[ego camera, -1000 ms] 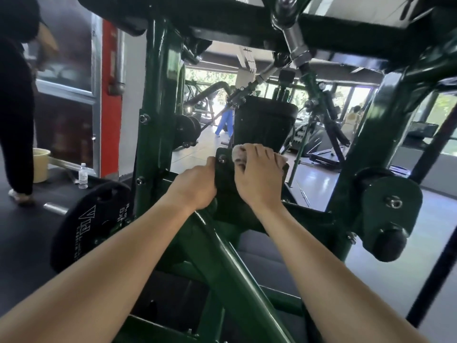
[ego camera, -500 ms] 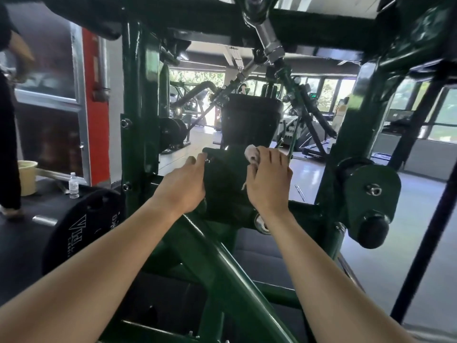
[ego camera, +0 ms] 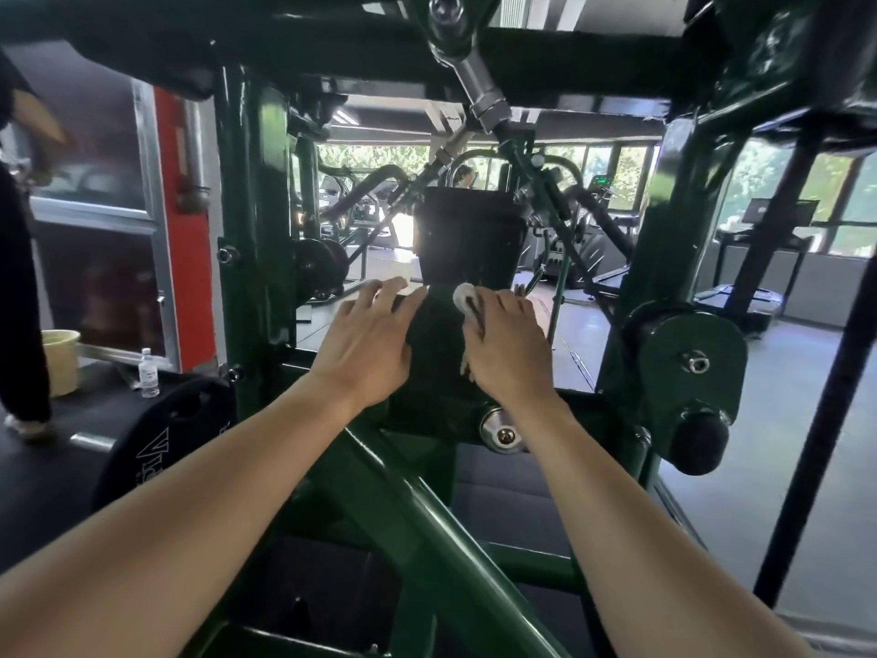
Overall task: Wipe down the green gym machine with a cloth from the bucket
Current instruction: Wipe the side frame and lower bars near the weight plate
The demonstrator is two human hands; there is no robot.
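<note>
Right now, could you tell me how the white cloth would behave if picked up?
Probably floppy: the cloth bunches up under the right hand. Likely light, since it is a small wad that this hand alone presses to the green machine.

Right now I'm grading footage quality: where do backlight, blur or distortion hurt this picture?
Head view: daylight through the far glass windows backlights the dark green metal machine frame; fingers of the left hand and the small white cloth under the right hand are motion-smeared; the wide lens bows outer bars.
</note>
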